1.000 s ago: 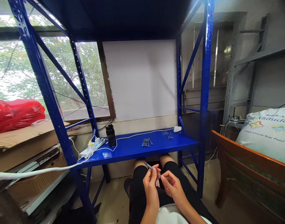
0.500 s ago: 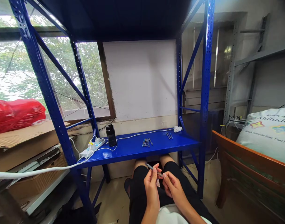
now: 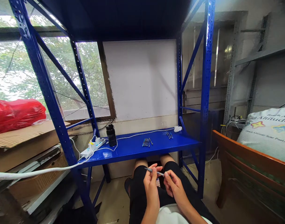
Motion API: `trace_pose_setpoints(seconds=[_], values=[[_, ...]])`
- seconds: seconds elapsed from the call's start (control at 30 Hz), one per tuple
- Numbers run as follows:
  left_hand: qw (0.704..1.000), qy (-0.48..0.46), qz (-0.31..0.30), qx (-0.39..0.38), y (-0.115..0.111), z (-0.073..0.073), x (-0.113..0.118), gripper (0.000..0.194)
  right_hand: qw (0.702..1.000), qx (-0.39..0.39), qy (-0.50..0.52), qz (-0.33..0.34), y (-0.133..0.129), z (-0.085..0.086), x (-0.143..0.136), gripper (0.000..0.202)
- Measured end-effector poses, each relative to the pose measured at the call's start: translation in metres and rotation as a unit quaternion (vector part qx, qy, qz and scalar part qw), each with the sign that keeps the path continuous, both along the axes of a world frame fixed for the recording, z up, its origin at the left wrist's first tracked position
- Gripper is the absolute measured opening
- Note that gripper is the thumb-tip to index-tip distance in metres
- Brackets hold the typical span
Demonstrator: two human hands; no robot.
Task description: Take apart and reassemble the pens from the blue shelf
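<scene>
Above my lap, both hands hold one slim pen (image 3: 159, 173) between them, its dark tip end pointing left. My left hand (image 3: 151, 180) pinches the dark end with thumb and fingers. The clear-looking other end sits in the fingertips of my right hand (image 3: 173, 184). On the blue shelf ahead lies a group of several pens (image 3: 147, 142) side by side. Farther right, a smaller group of pens (image 3: 169, 135) lies near the back. Something partly hidden and pinkish, too small to name, shows below my hands.
A black bottle (image 3: 111, 135) and a white power strip (image 3: 93, 148) stand at the left of the blue shelf (image 3: 130, 153). A white cable (image 3: 39, 173) crosses to the left. A wooden chair (image 3: 249, 155) is at the right, cardboard (image 3: 23, 137) at the left.
The pen has turned to a flatter angle and shows more of its length between my hands. My fingers have shifted slightly; the pens on the shelf have not moved.
</scene>
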State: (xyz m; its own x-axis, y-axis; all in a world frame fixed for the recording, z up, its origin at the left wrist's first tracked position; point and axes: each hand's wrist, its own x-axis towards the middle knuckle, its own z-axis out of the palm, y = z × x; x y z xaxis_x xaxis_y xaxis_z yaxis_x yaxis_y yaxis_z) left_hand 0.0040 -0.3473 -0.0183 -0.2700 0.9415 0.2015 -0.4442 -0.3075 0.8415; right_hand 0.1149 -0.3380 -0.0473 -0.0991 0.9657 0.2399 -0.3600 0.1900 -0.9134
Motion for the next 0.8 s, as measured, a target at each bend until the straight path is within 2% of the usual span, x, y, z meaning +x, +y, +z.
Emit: trace_pose_setpoints(seconds=[0.17,0.37,0.63,0.8], values=[[1.0,-0.016,-0.014,-0.005,-0.001,0.0051,0.0016,0.059,0.999,-0.03,-0.013,-0.011,0.0028,-0.0011,-0.002,0.068],[0.999,-0.034,-0.003,-0.006,-0.0001,0.0047,0.001,0.058,1.0,0.015,-0.003,0.012,0.0014,0.0006,-0.0029,0.055],[1.0,-0.028,0.003,-0.006,0.001,0.0029,0.0005,0.057,0.999,-0.009,-0.01,0.037,0.0054,-0.0051,-0.0032,0.058],[0.999,-0.042,-0.002,-0.009,0.0026,0.0028,0.0007,0.06,0.999,0.01,-0.015,0.032,0.0035,-0.002,-0.0027,0.055]])
